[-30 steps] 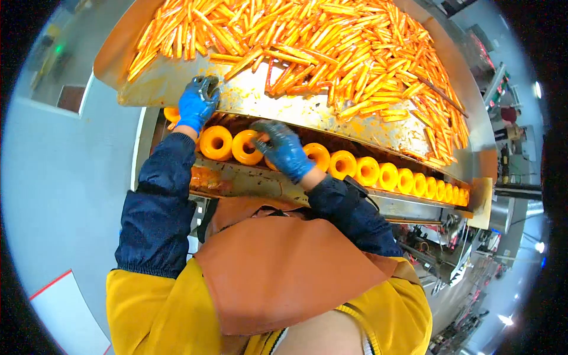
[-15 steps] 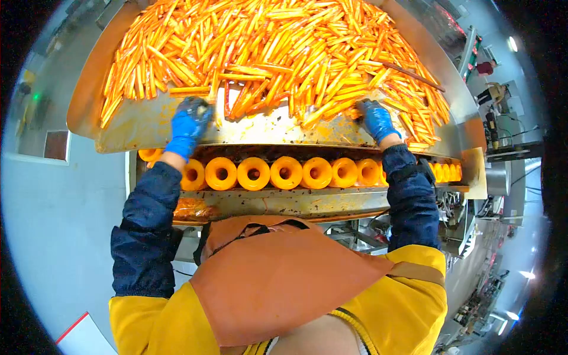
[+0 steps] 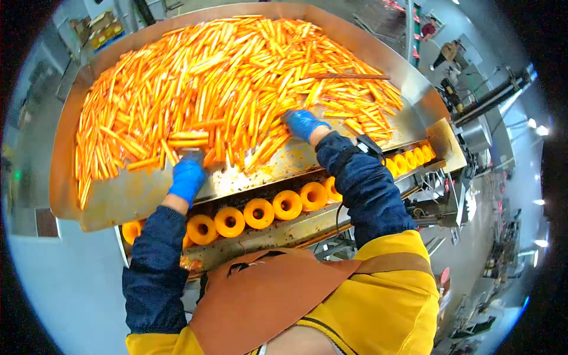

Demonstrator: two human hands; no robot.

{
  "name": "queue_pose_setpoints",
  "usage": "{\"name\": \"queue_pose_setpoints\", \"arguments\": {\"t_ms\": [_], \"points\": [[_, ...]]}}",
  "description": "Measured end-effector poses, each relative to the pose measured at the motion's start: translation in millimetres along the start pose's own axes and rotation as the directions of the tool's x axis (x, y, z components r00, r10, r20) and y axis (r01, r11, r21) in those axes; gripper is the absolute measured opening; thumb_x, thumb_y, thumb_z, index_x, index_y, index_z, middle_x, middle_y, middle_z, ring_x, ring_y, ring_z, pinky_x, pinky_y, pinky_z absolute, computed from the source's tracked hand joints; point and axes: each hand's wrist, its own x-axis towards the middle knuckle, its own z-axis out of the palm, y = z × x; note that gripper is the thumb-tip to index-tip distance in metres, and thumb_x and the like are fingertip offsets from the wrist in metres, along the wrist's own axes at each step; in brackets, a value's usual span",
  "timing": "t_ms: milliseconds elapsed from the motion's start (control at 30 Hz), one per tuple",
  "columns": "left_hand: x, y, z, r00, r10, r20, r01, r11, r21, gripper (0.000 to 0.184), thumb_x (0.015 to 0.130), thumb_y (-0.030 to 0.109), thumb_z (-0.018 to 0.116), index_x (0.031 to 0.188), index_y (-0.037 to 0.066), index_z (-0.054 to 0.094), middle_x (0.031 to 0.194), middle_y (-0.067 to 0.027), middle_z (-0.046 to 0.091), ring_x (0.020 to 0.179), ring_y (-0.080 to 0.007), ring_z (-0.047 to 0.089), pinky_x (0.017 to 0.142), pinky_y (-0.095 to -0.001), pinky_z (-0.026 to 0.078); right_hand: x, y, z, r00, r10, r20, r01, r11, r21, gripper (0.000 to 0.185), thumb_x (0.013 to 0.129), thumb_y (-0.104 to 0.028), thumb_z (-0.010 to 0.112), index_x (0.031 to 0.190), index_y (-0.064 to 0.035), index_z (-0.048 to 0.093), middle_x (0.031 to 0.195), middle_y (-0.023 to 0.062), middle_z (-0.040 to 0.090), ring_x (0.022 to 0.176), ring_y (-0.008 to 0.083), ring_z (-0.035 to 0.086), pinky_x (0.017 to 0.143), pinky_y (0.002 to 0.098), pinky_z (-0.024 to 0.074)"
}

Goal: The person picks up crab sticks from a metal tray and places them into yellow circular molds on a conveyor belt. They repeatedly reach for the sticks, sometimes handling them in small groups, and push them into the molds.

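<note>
A wide heap of glossy orange strips (image 3: 236, 77) lies in a shallow metal tray (image 3: 118, 201). My left hand (image 3: 189, 176), in a blue glove with dark fingertips, is at the heap's near edge, by some strips lying crosswise. My right hand (image 3: 305, 124), gloved the same way, reaches into the near right side of the heap, against the strips there. On both hands the fingers point away and are dark or hidden, so their grip does not show. A long brown stick (image 3: 349, 76) lies on top of the strips at the right.
Below the tray's front edge runs a row of orange rollers with round holes (image 3: 258, 213) along a metal ledge. A machine part (image 3: 444, 201) stands right of it. At the back left are stacked boxes (image 3: 105, 29); far right, a person (image 3: 447, 54) stands.
My view has turned, so the tray now sits tilted and lower left. My right hand has moved inward, closer to my left hand, and strips at the near edge have shifted with it.
</note>
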Motion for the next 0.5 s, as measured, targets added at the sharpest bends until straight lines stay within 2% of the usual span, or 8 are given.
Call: {"name": "queue_pose_setpoints", "arguments": {"t_ms": [33, 67, 100, 200, 267, 333, 433, 500], "points": [[-0.3, -9.7, 5.3, 1.0, -0.001, 0.001, 0.001, 1.0, -0.013, 0.051, 0.073, 0.036, 0.068, 0.116, 0.011, 0.054, 0.112, -0.0166, 0.059, 0.1, -0.0344, 0.058, 0.083, -0.0429, 0.049, 6.7, -0.8, 10.5, 0.999, 0.042, -0.013, -0.041, 0.995, 0.096, 0.021, 0.078, -0.016, 0.056, 0.096, -0.01, 0.066, 0.088, 0.0156, 0.066, 0.081, 0.0329, 0.065, 0.069, 0.0431, 0.052], [0.6, -22.9, 10.5, 1.0, -0.002, 0.004, 0.002, 1.0, -0.029, 0.058, 0.073, 0.036, 0.069, 0.122, 0.011, 0.049, 0.113, -0.0177, 0.058, 0.101, -0.0343, 0.058, 0.083, -0.0432, 0.049, 3.6, 3.6, 20.0, 0.996, -0.075, -0.045, 0.073, 0.996, -0.047, 0.021, 0.077, -0.019, 0.059, 0.095, -0.0103, 0.066, 0.09, 0.0145, 0.067, 0.079, 0.0332, 0.065, 0.068, 0.0431, 0.0524], [0.5, -22.3, 10.6, 0.998, -0.045, -0.037, 0.043, 0.998, -0.044, 0.075, 0.069, 0.037, 0.072, 0.131, 0.011, 0.04, 0.117, -0.0196, 0.056, 0.102, -0.0348, 0.057, 0.085, -0.044, 0.048, 0.0, -3.5, 13.6, 1.0, -0.024, 0.004, 0.024, 1.0, 0.005, 0.023, 0.076, -0.019, 0.061, 0.096, -0.011, 0.065, 0.09, 0.0141, 0.067, 0.079, 0.0333, 0.065, 0.067, 0.0432, 0.0525], [5.3, -7.1, 22.5, 0.984, -0.122, -0.13, 0.121, 0.993, -0.018, 0.078, 0.069, 0.036, 0.072, 0.134, 0.009, 0.037, 0.119, -0.0209, 0.055, 0.105, -0.0355, 0.056, 0.087, -0.044, 0.048, -4.8, -28.6, 14.5, 0.997, -0.052, 0.05, 0.05, 0.998, 0.03, 0.025, 0.074, -0.019, 0.063, 0.098, -0.0123, 0.064, 0.088, 0.0144, 0.067, 0.078, 0.0339, 0.065, 0.067, 0.0432, 0.0526], [13.6, -2.2, 25.8, 0.989, -0.141, -0.05, 0.137, 0.988, -0.075, 0.069, 0.072, 0.03, 0.068, 0.131, 0.008, 0.042, 0.118, -0.021, 0.056, 0.105, -0.0359, 0.056, 0.087, -0.0432, 0.047, -4.9, -30.5, 43.1, 0.991, -0.053, -0.125, 0.073, 0.983, 0.168, 0.025, 0.072, -0.021, 0.065, 0.095, -0.0115, 0.065, 0.086, 0.0173, 0.066, 0.078, 0.0353, 0.065, 0.067, 0.0435, 0.0527], [16.7, -6.2, 28.9, 0.993, -0.112, 0.021, 0.114, 0.986, -0.124, 0.059, 0.073, 0.025, 0.064, 0.127, 0.007, 0.048, 0.113, -0.0219, 0.059, 0.104, -0.0362, 0.057, 0.088, -0.0426, 0.047, -24.9, -47.7, 12.6, 0.998, 0.002, 0.06, -0.009, 0.993, 0.115, 0.023, 0.073, -0.026, 0.064, 0.09, -0.0102, 0.066, 0.086, 0.0177, 0.066, 0.08, 0.0354, 0.064, 0.069, 0.0433, 0.0524], [7.4, -31.0, 22.4, 0.994, -0.079, 0.073, 0.086, 0.991, -0.099, 0.052, 0.074, 0.026, 0.062, 0.121, 0.005, 0.053, 0.108, -0.0228, 0.06, 0.098, -0.0378, 0.059, 0.086, -0.0432, 0.048, -37.8, -41.3, 6.3, 0.983, 0.121, 0.138, -0.139, 0.982, 0.13, 0.031, 0.072, -0.031, 0.065, 0.096, -0.012, 0.067, 0.095, 0.0158, 0.067, 0.086, 0.0323, 0.065, 0.077, 0.043, 0.0516], [4.9, -65.9, 29.3, 0.995, -0.056, 0.081, 0.062, 0.996, -0.07, 0.053, 0.074, 0.029, 0.063, 0.12, 0.005, 0.053, 0.108, -0.0229, 0.061, 0.097, -0.0382, 0.06, 0.084, -0.0435, 0.049, -48.2, -29.6, 8.2, 0.976, 0.218, -0.013, -0.205, 0.936, 0.287, 0.036, 0.074, -0.039, 0.064, 0.096, -0.0115, 0.067, 0.094, 0.019, 0.065, 0.088, 0.0338, 0.063, 0.078, 0.0438, 0.0507]]}}
